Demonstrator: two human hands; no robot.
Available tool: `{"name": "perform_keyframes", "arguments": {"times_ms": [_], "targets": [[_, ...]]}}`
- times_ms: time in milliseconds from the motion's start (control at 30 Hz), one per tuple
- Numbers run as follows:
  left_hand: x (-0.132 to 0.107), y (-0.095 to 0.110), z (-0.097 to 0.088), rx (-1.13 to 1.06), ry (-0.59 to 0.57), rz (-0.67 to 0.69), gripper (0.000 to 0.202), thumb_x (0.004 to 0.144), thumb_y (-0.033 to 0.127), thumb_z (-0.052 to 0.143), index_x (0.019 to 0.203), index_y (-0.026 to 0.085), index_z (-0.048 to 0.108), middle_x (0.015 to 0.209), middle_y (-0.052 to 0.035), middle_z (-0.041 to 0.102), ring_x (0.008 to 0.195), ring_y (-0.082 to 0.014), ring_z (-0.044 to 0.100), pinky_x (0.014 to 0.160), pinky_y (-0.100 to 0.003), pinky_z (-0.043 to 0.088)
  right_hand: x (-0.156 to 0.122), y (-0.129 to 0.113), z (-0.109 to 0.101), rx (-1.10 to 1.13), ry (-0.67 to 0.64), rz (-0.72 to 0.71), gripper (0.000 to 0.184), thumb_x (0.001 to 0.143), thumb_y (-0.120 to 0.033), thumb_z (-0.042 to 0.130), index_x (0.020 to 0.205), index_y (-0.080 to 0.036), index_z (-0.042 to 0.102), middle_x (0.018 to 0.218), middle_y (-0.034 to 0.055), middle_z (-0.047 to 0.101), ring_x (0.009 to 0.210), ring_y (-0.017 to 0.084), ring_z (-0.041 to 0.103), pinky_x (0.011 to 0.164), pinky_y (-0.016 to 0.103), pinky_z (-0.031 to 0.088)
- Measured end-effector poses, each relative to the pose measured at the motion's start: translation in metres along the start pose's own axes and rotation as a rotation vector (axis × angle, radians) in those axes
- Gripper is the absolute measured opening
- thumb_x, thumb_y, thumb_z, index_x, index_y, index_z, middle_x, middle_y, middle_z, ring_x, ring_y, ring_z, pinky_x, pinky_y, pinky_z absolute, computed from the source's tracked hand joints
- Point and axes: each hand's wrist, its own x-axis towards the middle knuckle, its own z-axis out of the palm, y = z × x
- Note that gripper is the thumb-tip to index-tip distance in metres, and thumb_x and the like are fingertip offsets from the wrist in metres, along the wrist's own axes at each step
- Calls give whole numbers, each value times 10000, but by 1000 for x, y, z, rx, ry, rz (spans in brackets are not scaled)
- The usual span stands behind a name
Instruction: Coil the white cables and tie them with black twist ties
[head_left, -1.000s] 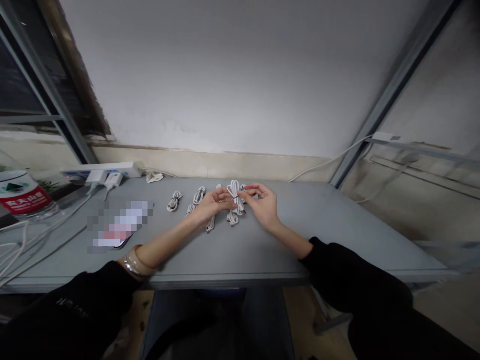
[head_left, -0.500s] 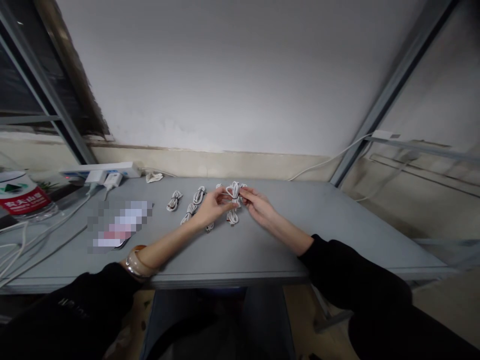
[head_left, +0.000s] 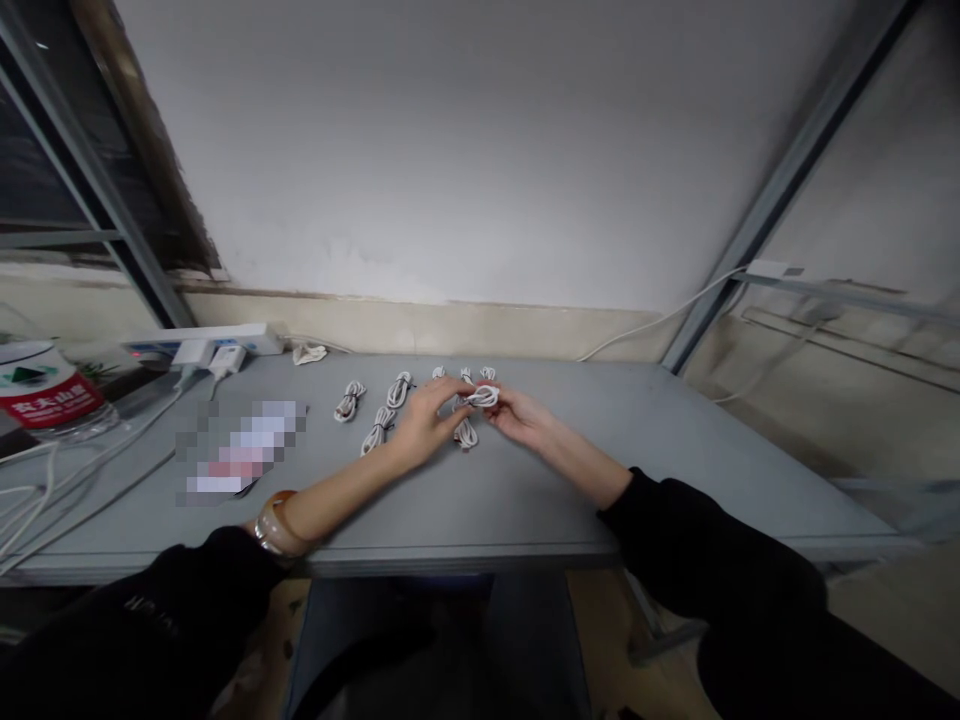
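Both of my hands meet at the middle of a grey table (head_left: 525,500). Between them is a small coiled white cable (head_left: 482,397), lying sideways. My left hand (head_left: 424,418) pinches its left end and my right hand (head_left: 517,413) grips its right end. Several more coiled white cables lie in rows on the table: one (head_left: 349,400) at the left, one (head_left: 399,388) beside it, one (head_left: 377,428) nearer me, and one (head_left: 466,433) just below my fingers. A bracelet (head_left: 274,525) sits on my left wrist.
A white power strip (head_left: 202,345) with plugs lies at the table's back left, with cords trailing left. A blurred flat object (head_left: 238,447) lies left of the cables. A water bottle (head_left: 45,392) stands at far left. A wall runs behind the table.
The cable bundle was held upright between my hands; now it is turned sideways and lower. My hands have moved slightly farther out and closer together.
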Motion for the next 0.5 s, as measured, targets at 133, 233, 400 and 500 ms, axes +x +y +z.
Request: {"name": "perform_keyframes", "arguments": {"times_ms": [133,233,400,500], "targets": [[0,1,1,20,16,-31,135,867,213,635,987,196,695,936,-57,737,881,-183,661,819,-336,505,-1,4,5,-98,67,-35,80,820,-283,672,814,-203,671,709,5,616,638,120,524,576,255,430],[3,4,2,-36,57,-171,135,818,211,681,945,189,720,909,-56,752,850,-184,674,814,-335,512,-5,5,11,-146,104,-72,95,756,-255,721,815,-196,675,720,-3,624,585,96,480,550,251,388],[11,9,2,-339,147,-507,213,743,260,722,931,159,722,924,-76,761,837,-193,691,805,-332,527,-15,0,19,-333,204,-238,216,750,-378,704,877,-203,710,791,16,676,682,127,551,619,270,401],[13,7,2,-571,176,-676,297,689,250,749,959,139,696,901,-76,761,828,-187,696,813,-328,535,-19,-4,20,-487,188,-406,313,818,-485,599,820,-195,716,850,46,692,832,175,599,739,312,437]]}}
